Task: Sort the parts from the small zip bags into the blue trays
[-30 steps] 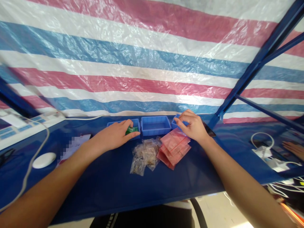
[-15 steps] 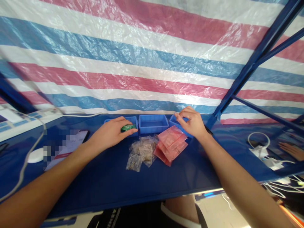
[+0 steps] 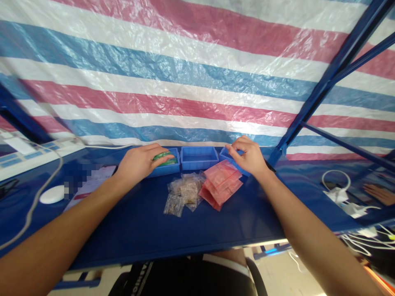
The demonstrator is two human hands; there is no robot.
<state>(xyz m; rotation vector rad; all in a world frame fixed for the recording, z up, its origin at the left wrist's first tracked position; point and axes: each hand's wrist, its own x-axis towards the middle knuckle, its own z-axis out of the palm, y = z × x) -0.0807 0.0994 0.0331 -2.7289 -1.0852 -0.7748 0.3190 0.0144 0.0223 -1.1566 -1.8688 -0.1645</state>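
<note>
My left hand [image 3: 140, 162] is closed round a small green object [image 3: 166, 158], holding it over the left blue tray [image 3: 168, 164]. My right hand [image 3: 247, 156] pinches its fingers at the rim of the right blue tray [image 3: 226, 155]; what it holds, if anything, is too small to see. A middle blue tray [image 3: 199, 157] stands between them. In front of the trays lie several pink plastic bags [image 3: 220, 183] and several clear bags [image 3: 183, 195] with small brown parts, on the blue table [image 3: 154, 226].
A striped red, white and blue tarp [image 3: 185, 74] hangs behind the table. A white round object [image 3: 52, 194], a cable and papers lie at the left. Blue frame bars [image 3: 327, 82] rise at the right, with white cables [image 3: 339, 191] and another person's hand [image 3: 381, 193] at the far right.
My left hand has carried the green object from the table's edge by the tray up over the left tray. My right hand stays at the right tray.
</note>
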